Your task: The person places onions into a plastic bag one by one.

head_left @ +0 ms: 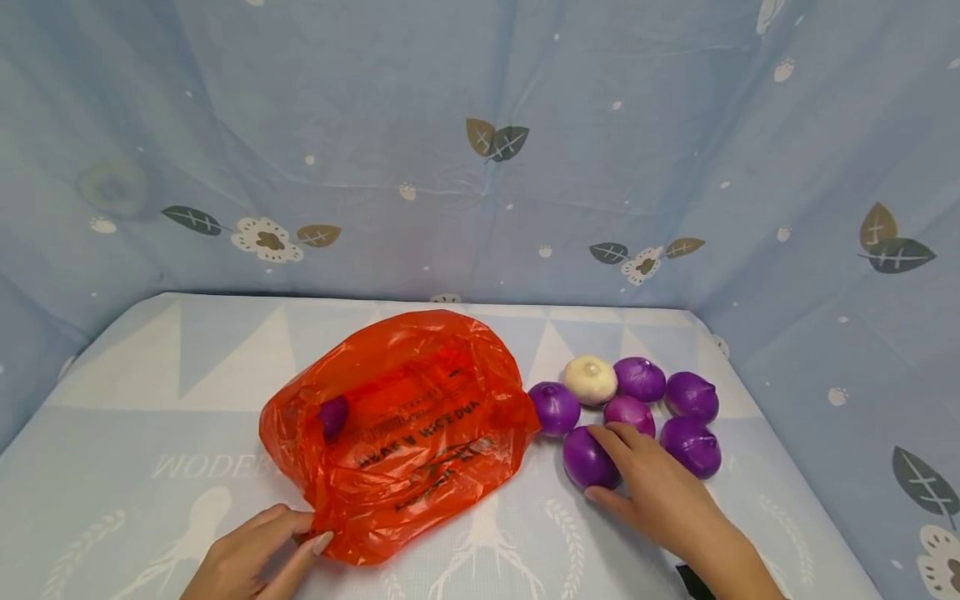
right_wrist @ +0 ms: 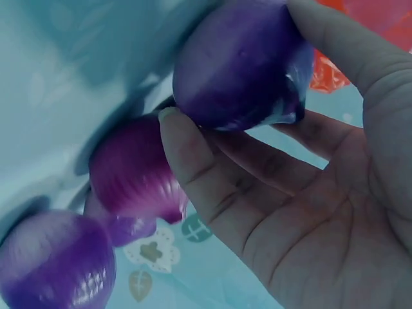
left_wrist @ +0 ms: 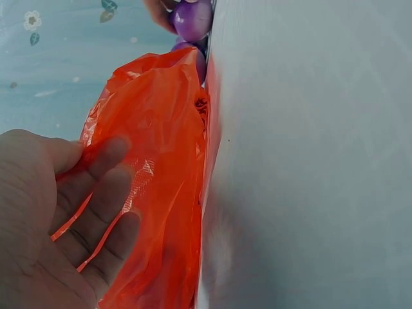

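My left hand (head_left: 251, 554) pinches the near left edge of a red plastic bag (head_left: 450, 492) that lies on the table with its mouth spread. Inside the bag, at its left, a purple onion (head_left: 332, 417) shows. My right hand (head_left: 667, 492) grips another purple onion (head_left: 587, 458) between thumb and fingers, just right of the bag. From the right wrist view, this onion (right_wrist: 238, 64) sits beside a redder onion (right_wrist: 138, 167) close to the fingertips. In the left wrist view, the left thumb and fingers lie along the bag's side (left_wrist: 161, 129).
A pale onion (head_left: 590, 380) and several purple onions (head_left: 690, 446) cluster at the table's right. One purple onion (head_left: 554, 408) stands against the bag's right corner. Patterned blue cloth (head_left: 420, 167) rises behind the table (head_left: 97, 417). A small black object (head_left: 693, 581) shows under the right wrist.
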The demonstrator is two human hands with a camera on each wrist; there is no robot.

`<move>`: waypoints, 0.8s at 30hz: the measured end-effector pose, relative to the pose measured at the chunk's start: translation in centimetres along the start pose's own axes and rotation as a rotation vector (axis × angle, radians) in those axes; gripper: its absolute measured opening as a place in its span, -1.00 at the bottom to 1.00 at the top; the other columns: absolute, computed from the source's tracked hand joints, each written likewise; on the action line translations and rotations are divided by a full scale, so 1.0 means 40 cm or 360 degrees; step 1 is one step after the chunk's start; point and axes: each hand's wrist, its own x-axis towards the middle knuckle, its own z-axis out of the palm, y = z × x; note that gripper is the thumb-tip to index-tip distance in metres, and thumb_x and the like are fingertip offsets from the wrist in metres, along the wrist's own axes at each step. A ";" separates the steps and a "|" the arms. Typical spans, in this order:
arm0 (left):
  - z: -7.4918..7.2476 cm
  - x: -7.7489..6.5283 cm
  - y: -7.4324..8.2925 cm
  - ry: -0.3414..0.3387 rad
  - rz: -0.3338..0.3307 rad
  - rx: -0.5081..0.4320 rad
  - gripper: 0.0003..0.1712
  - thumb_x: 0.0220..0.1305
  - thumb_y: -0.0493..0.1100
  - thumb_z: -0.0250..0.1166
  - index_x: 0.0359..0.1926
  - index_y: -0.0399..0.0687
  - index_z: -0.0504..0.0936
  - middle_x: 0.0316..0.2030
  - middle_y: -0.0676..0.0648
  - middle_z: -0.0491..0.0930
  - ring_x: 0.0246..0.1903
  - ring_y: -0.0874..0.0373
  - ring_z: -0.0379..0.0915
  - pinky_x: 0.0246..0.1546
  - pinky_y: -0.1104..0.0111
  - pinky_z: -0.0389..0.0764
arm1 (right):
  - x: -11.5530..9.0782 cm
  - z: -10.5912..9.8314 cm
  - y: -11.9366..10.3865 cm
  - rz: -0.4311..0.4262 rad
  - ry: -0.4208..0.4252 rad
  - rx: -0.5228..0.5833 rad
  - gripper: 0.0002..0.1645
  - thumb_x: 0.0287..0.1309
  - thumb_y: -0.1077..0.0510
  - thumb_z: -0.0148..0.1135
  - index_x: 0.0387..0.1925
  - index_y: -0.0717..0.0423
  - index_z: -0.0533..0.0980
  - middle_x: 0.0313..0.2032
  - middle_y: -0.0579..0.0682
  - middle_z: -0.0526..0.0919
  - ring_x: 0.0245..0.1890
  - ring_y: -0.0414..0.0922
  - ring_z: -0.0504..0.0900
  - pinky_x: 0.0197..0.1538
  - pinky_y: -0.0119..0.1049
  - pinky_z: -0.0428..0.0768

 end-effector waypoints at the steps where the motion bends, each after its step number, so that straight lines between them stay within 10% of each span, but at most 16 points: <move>1: -0.001 0.000 0.000 -0.0002 -0.0003 0.0002 -0.54 -0.13 -0.36 0.69 -0.32 0.22 0.70 -0.39 0.47 0.48 -0.43 0.47 0.43 -0.37 0.70 0.49 | 0.006 0.002 -0.002 0.0004 -0.0015 0.0011 -0.11 0.04 -0.11 0.66 0.35 0.08 0.51 0.20 0.13 0.58 0.12 0.12 0.65 0.12 0.10 0.65; 16: -0.010 0.006 0.001 -0.0123 -0.0083 0.0009 -0.58 0.00 -0.30 0.66 -0.27 0.28 0.67 -0.37 0.50 0.45 -0.41 0.48 0.42 -0.40 0.52 0.62 | 0.035 0.000 -0.013 0.0023 -0.0064 0.0041 -0.08 0.03 -0.18 0.64 0.35 0.06 0.48 0.18 0.15 0.63 0.07 0.11 0.69 0.10 0.13 0.65; 24: -0.007 0.000 -0.005 -0.0043 0.0050 -0.0052 -0.52 -0.08 -0.37 0.66 -0.27 0.26 0.68 -0.36 0.46 0.49 -0.42 0.48 0.43 -0.37 0.69 0.49 | 0.037 -0.001 -0.017 0.0063 -0.0060 -0.0008 -0.06 -0.01 -0.27 0.64 0.31 0.06 0.51 0.09 0.17 0.65 0.03 0.12 0.68 0.06 0.15 0.67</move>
